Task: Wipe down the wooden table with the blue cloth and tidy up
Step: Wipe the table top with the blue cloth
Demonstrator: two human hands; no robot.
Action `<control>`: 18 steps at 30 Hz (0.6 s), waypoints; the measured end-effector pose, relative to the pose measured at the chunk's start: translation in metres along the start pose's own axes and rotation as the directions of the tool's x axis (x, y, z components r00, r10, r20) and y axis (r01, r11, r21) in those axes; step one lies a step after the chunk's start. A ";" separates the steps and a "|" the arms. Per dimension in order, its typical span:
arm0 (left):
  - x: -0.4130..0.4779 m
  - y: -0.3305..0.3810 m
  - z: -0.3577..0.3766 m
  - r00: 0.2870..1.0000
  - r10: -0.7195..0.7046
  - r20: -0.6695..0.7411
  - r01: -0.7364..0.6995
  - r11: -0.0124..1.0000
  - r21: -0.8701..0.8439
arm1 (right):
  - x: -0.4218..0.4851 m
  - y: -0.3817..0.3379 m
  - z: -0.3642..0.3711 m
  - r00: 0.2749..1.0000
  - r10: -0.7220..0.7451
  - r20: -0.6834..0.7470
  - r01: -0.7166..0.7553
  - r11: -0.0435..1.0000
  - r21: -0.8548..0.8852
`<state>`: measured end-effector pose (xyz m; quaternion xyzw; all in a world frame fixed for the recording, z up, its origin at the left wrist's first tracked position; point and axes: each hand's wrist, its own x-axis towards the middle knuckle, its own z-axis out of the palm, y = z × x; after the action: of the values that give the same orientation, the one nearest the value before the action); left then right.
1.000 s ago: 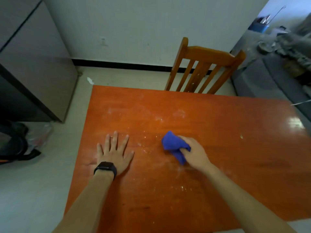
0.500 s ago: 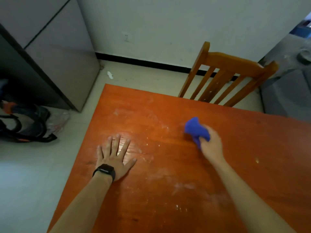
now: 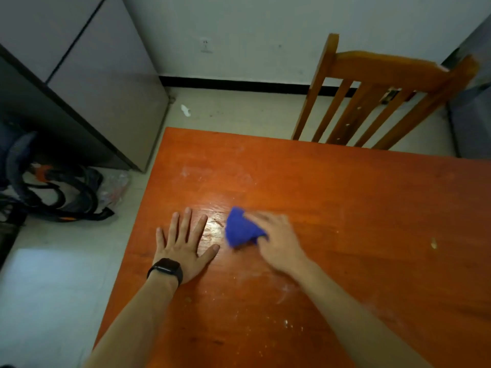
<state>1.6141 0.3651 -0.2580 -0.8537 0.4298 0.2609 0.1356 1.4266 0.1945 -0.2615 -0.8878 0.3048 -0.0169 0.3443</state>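
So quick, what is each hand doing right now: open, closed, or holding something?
Left hand: open, flat on the wooden table.
Right hand: holding the bunched blue cloth against the table.

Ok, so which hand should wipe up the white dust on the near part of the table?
Right. The right hand grips the blue cloth on the table, just beyond the white dust. The left hand lies flat with fingers spread, holding nothing.

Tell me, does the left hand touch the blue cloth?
Apart. The head view shows a narrow strip of bare table between the left hand and the blue cloth.
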 end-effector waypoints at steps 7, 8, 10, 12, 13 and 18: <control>-0.001 0.000 0.000 1.000 0.007 -0.006 -0.007 1.000 -0.003 | -0.011 0.113 -0.119 0.602 0.688 -0.406 -0.721 0.686 0.094; -0.001 -0.001 0.001 1.000 0.009 -0.011 -0.009 1.000 -0.007 | -0.016 0.112 -0.107 0.586 0.687 -0.429 -0.737 0.673 0.071; -0.001 -0.002 0.001 1.000 0.013 -0.016 -0.013 1.000 -0.009 | -0.028 0.090 -0.068 0.683 0.553 -0.477 -0.636 0.772 -0.016; 0.000 -0.003 -0.001 1.000 0.016 -0.011 -0.016 1.000 -0.015 | -0.043 0.050 -0.025 0.827 0.371 -0.423 -0.445 0.891 -0.089; 0.000 -0.003 -0.002 1.000 0.016 -0.008 -0.016 1.000 -0.021 | -0.050 0.029 -0.008 0.898 0.301 -0.321 -0.347 0.933 -0.094; -0.003 -0.002 -0.002 1.000 0.011 -0.016 -0.012 0.999 -0.041 | -0.034 0.003 -0.027 0.986 0.146 -0.085 -0.126 0.971 0.204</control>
<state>1.6149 0.3670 -0.2551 -0.8559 0.4303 0.2637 0.1132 1.3910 0.1958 -0.2366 -0.8242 0.3788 -0.0676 0.4154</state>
